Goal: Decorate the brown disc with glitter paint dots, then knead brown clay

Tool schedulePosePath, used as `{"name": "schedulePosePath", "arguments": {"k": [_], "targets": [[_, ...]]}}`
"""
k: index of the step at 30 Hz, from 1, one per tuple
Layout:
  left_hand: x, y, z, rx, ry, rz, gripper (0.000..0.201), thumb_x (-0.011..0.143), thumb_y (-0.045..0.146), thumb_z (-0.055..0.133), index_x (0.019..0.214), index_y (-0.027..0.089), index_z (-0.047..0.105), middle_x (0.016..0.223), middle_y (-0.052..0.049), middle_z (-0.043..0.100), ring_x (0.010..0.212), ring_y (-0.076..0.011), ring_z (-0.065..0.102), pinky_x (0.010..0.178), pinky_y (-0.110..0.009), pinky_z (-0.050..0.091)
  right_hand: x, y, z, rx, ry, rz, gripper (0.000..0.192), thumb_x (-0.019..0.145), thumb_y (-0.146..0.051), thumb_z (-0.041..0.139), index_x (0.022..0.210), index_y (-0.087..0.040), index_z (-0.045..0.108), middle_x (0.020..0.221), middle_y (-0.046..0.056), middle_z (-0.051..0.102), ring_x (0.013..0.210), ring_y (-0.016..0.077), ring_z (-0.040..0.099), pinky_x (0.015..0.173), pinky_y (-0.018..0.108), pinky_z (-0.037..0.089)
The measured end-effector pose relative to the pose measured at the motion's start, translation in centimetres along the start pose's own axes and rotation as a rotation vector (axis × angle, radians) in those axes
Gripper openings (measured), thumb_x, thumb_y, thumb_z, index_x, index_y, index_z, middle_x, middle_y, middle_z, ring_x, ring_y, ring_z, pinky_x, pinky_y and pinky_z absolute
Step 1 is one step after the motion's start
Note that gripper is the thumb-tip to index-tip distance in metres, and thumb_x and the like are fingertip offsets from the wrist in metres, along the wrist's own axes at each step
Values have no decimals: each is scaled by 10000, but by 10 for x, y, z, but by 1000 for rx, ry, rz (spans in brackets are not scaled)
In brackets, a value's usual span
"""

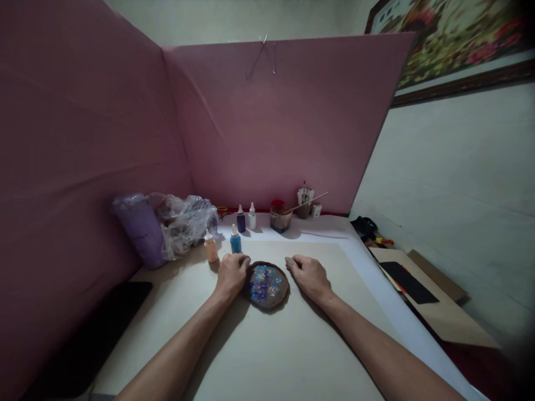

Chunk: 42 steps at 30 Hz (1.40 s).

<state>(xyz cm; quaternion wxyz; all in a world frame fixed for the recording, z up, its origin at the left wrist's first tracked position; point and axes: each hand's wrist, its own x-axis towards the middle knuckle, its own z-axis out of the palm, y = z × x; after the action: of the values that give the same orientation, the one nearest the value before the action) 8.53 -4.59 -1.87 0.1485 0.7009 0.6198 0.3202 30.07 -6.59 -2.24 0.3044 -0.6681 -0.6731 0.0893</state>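
Just below the middle of the frame a round dark-brown dish [267,286] holding blue, purple and white blobs of colour lies flat on the pale cream work sheet [292,345]. The left hand [231,274] rests knuckles-up at the dish's left rim, fingers curled loosely and touching its edge, clamped on nothing. The right hand [307,274] lies just right of the dish, fingers bent and relaxed on the sheet, close to the rim but holding nothing. Behind the left hand stand a small blue dropper bottle [235,240] and a peach-coloured dropper bottle [210,247]; further back are a dark purple bottle [241,219] and a white bottle [252,216]. A crumpled clear plastic bag [184,221] sits at centre left
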Motion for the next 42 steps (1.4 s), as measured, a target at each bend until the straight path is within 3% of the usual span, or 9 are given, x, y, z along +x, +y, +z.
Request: {"name": "schedulePosePath", "arguments": {"k": [9,13,19,23,32,38,42], "targets": [[-2,4,4,70,-14,128,163,825,212,581,833,205,744,846,-35,698,880,-176,536,810,-276,403,-1,-2,-1,-4,-5,7,363,904,-403,472,654,-212,654,673,27,684,612,139,544,539,266,228],[-1,4,3,103,-17,125,173,819,188,575,798,215,744,835,-31,698,885,-182,533,813,-285,401,-1,-2,-2,-12,-4,4,366,903,-404,471,643,-213,645,665,24,679,607,140,538,541,264,229],[9,3,-1,38,-94,53,164,807,233,608,884,197,748,907,-43,723,902,-178,579,824,-282,426,0,-2,-1,-40,-1,3,369,904,-405,469,642,-214,645,653,25,669,602,139,524,538,265,222],[14,6,2,37,-155,66,157,799,217,598,834,179,746,859,-50,728,841,-165,600,784,-269,435,0,-2,-1,-43,2,5,366,903,-408,473,643,-212,642,643,25,666,589,136,519,536,265,217],[15,6,7,73,-139,82,153,788,158,590,790,170,742,831,-55,714,825,-160,584,776,-260,424,0,-2,-1,-52,14,-4,372,900,-400,479,619,-211,632,606,17,637,557,130,483,531,267,218],[7,3,3,11,-68,71,184,825,181,564,839,171,747,868,-60,715,824,-156,592,761,-255,422,0,-1,0,-41,15,-12,379,902,-416,468,624,-214,628,613,16,639,578,134,501,538,267,223],[8,0,3,18,-93,79,177,814,202,576,797,167,748,842,-60,712,793,-155,602,737,-252,422,-1,-1,0,-39,4,-3,373,901,-405,469,625,-212,628,622,19,648,586,134,511,539,267,224]]}}
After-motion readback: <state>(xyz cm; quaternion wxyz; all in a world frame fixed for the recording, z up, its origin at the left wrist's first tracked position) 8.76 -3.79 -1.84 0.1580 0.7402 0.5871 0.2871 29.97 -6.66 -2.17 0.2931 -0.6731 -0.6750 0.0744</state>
